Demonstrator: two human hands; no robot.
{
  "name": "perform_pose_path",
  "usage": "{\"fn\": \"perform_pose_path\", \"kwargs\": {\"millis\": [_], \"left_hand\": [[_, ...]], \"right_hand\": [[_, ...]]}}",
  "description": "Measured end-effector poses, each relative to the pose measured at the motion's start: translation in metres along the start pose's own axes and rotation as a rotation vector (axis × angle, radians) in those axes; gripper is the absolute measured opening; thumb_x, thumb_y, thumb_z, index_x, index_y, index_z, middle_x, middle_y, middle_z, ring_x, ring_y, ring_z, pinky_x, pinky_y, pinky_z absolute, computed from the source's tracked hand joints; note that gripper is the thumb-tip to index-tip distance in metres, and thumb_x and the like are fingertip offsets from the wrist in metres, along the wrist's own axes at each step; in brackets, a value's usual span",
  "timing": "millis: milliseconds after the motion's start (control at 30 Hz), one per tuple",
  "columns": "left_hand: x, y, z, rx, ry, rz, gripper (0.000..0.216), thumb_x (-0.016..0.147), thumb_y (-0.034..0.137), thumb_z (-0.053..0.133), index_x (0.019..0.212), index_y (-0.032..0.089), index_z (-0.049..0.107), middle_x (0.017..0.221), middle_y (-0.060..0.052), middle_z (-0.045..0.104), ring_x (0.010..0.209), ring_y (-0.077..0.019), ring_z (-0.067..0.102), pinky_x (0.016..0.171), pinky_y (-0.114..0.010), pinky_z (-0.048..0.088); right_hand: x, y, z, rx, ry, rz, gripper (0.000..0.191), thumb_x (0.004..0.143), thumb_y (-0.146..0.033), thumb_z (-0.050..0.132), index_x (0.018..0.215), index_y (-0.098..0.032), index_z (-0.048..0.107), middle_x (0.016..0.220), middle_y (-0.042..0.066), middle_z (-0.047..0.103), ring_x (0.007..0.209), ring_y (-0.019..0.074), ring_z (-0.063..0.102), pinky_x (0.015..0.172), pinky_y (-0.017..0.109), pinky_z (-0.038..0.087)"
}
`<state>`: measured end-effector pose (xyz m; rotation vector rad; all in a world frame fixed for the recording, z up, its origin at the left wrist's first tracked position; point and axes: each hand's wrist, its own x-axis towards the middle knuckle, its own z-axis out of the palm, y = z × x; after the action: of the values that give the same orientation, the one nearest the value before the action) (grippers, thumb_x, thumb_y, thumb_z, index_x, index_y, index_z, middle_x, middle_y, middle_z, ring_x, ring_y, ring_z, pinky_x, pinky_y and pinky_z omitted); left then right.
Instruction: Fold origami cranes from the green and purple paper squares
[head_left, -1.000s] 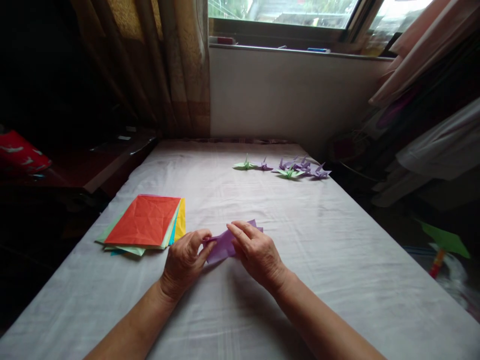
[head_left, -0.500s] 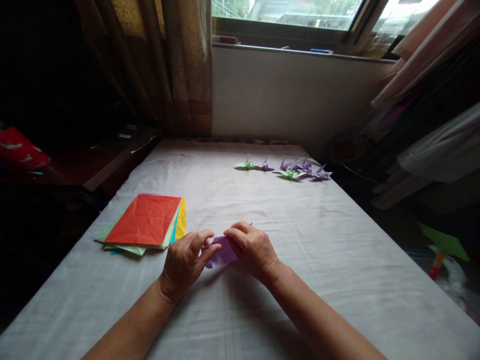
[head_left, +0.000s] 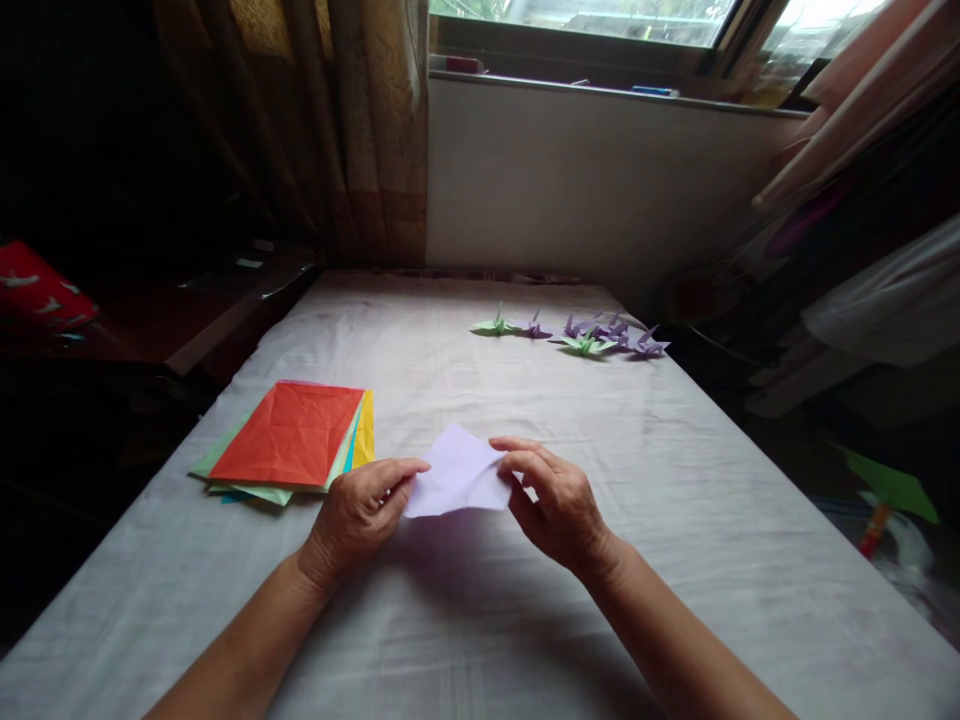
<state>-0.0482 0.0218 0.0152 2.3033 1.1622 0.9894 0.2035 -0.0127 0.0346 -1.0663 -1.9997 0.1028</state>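
A pale purple sheet of origami paper [head_left: 456, 475] is held a little above the white cloth, spread out between my two hands. My left hand [head_left: 364, 510] pinches its left edge between thumb and fingers. On the opposite side, my right hand [head_left: 559, 500] grips the right edge, its thumb partly hidden behind the fingers. Left of my left hand lies a stack of coloured paper, topped by a creased red sheet [head_left: 289, 432], with green, blue and yellow edges showing beneath.
Several folded paper cranes, among them a green crane [head_left: 585, 343] and a purple crane [head_left: 648, 343], stand at the table's far right. The white-covered table [head_left: 420, 620] reaches toward the wall under the window. A dark side table [head_left: 187, 330] stands to the left.
The purple paper has gone from a folded, narrower shape to a more opened-out sheet with its lighter face showing. My hands have moved apart, the right one further right.
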Motion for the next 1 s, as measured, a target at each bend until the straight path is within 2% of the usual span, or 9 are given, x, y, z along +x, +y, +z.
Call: {"fn": "perform_pose_path", "kwargs": {"millis": [133,233,400,567,633,700,767,867,1000], "left_hand": [[0.002,-0.003,-0.014,-0.027,-0.246,-0.028,0.034,0.081,0.016,0.047,0.097,0.026,0.075,0.093,-0.001,0.078,0.085,-0.0172,0.073,0.077,-0.026,0.058],[0.001,-0.006,-0.017,-0.044,-0.326,0.000,0.037,0.083,0.015,0.046,0.103,0.028,0.074,0.098,0.000,0.077,0.089,-0.0167,0.072,0.080,-0.026,0.057],[0.000,-0.008,-0.012,-0.014,-0.338,0.083,0.029,0.089,0.019,0.049,0.105,0.026,0.072,0.097,-0.003,0.075,0.090,-0.0176,0.070,0.080,-0.028,0.055],[0.001,-0.005,-0.008,0.095,-0.311,0.119,0.025,0.087,0.017,0.050,0.094,0.027,0.072,0.100,-0.004,0.070,0.092,-0.0188,0.066,0.079,-0.030,0.055],[0.002,-0.003,-0.008,0.167,-0.267,0.135,0.020,0.085,0.018,0.053,0.087,0.026,0.071,0.117,-0.006,0.066,0.108,-0.0230,0.062,0.090,-0.037,0.053],[0.001,-0.004,-0.006,0.181,-0.262,0.168,0.017,0.084,0.017,0.052,0.086,0.024,0.067,0.130,-0.006,0.061,0.124,-0.0265,0.053,0.106,-0.048,0.043],[-0.001,-0.007,-0.004,0.130,-0.285,0.183,0.019,0.087,0.016,0.049,0.095,0.024,0.064,0.128,-0.006,0.064,0.128,-0.0253,0.052,0.114,-0.053,0.033],[-0.003,-0.010,-0.002,0.042,-0.268,0.128,0.024,0.094,0.019,0.043,0.112,0.025,0.058,0.113,-0.004,0.072,0.114,-0.0204,0.064,0.111,-0.048,0.039],[-0.003,-0.006,-0.004,-0.010,-0.250,0.059,0.022,0.096,0.023,0.040,0.108,0.025,0.059,0.103,-0.002,0.072,0.096,-0.0168,0.069,0.088,-0.030,0.054]], "right_hand": [[-0.030,0.011,-0.010,-0.022,-0.085,0.017,0.023,0.088,-0.008,0.043,0.093,-0.023,0.059,0.108,0.009,0.071,0.103,0.0176,0.067,0.087,0.032,0.057],[-0.049,0.021,-0.011,-0.045,-0.116,0.055,0.021,0.093,-0.013,0.044,0.097,-0.023,0.062,0.102,0.008,0.072,0.097,0.0172,0.069,0.083,0.030,0.058],[-0.058,0.028,-0.006,-0.138,-0.166,0.053,0.028,0.095,-0.017,0.048,0.116,-0.023,0.064,0.110,0.009,0.071,0.102,0.0179,0.067,0.088,0.033,0.057],[-0.053,0.028,-0.003,-0.227,-0.243,0.054,0.025,0.095,-0.024,0.051,0.110,-0.027,0.071,0.118,0.011,0.068,0.107,0.0222,0.064,0.088,0.040,0.054],[-0.053,0.029,-0.005,-0.213,-0.274,0.047,0.028,0.095,-0.021,0.049,0.112,-0.026,0.070,0.119,0.010,0.069,0.110,0.0222,0.063,0.091,0.040,0.053],[-0.054,0.030,-0.007,-0.194,-0.307,0.048,0.035,0.093,-0.014,0.045,0.120,-0.024,0.066,0.121,0.009,0.068,0.115,0.0222,0.061,0.096,0.041,0.051],[-0.055,0.030,-0.010,-0.177,-0.344,0.038,0.041,0.090,-0.010,0.043,0.124,-0.023,0.063,0.123,0.008,0.068,0.119,0.0227,0.058,0.098,0.042,0.050],[-0.055,0.027,-0.014,-0.158,-0.389,0.027,0.044,0.086,-0.009,0.046,0.125,-0.021,0.062,0.129,0.008,0.064,0.126,0.0248,0.053,0.101,0.044,0.047],[-0.052,0.025,-0.010,-0.151,-0.378,0.026,0.045,0.081,-0.010,0.049,0.122,-0.022,0.063,0.131,0.007,0.063,0.128,0.0263,0.050,0.102,0.045,0.045]]}}
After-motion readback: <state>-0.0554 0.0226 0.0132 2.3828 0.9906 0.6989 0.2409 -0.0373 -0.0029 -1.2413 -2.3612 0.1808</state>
